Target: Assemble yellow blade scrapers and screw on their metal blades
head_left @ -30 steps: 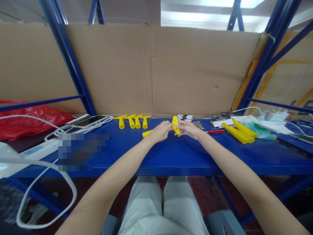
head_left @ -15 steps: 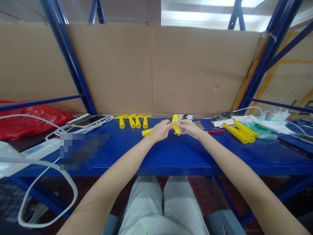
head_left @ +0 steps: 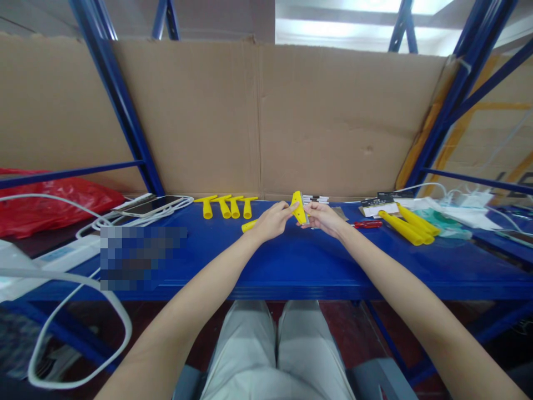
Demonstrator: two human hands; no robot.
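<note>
Above the blue table, my left hand [head_left: 272,221] is closed around the handle of a yellow scraper [head_left: 298,206]. The handle's end sticks out to the left behind the hand, and the wide head is turned to the right. A thin silvery blade [head_left: 307,218] runs along the head's right edge. My right hand [head_left: 325,218] pinches at that blade side, and its fingertips are partly hidden behind the head. Behind the right hand lie several black-and-white strips [head_left: 315,199].
Several yellow T-shaped scraper bodies [head_left: 225,207] line the back left. A red screwdriver [head_left: 367,224], yellow handle tubes [head_left: 400,226] and a small box [head_left: 373,208] lie right. At left are a phone [head_left: 152,206], white cables and a red bag [head_left: 62,203]. Cardboard [head_left: 200,116] stands behind.
The scraper's head has tilted and risen slightly, its lower end swinging to the right. My right fingers have shifted a little along the blade side. My left hand keeps its grip.
</note>
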